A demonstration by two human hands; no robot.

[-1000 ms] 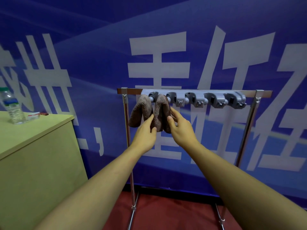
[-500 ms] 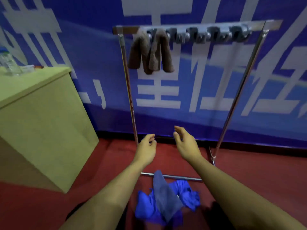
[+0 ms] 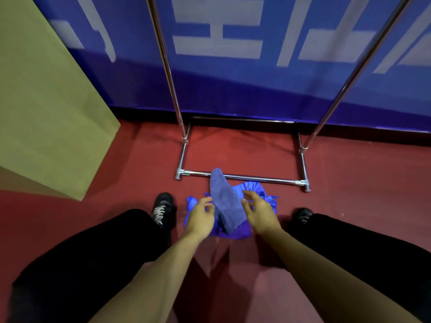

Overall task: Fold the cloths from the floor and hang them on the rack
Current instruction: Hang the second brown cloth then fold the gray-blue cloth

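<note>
A grey-blue cloth [image 3: 225, 201] lies on top of a crumpled bright blue cloth [image 3: 254, 190] on the red floor, just in front of the metal rack's base bar [image 3: 256, 178]. My left hand [image 3: 200, 216] hovers at the left side of the pile, fingers loosely curled and holding nothing. My right hand [image 3: 259, 212] hovers at the right side, fingers apart and empty. Only the rack's two upright poles and its floor frame show; its top bar is out of view.
A yellow-green cabinet [image 3: 46, 101] stands at the left. A blue banner wall [image 3: 233, 66] runs behind the rack. My black-trousered legs and black shoes [image 3: 163, 208] flank the cloth pile on the red floor.
My hands let go of the brown cloth hung on the rack and dropped to the cloth pile on the floor. The view tilted down, so the rack's top left the frame.
</note>
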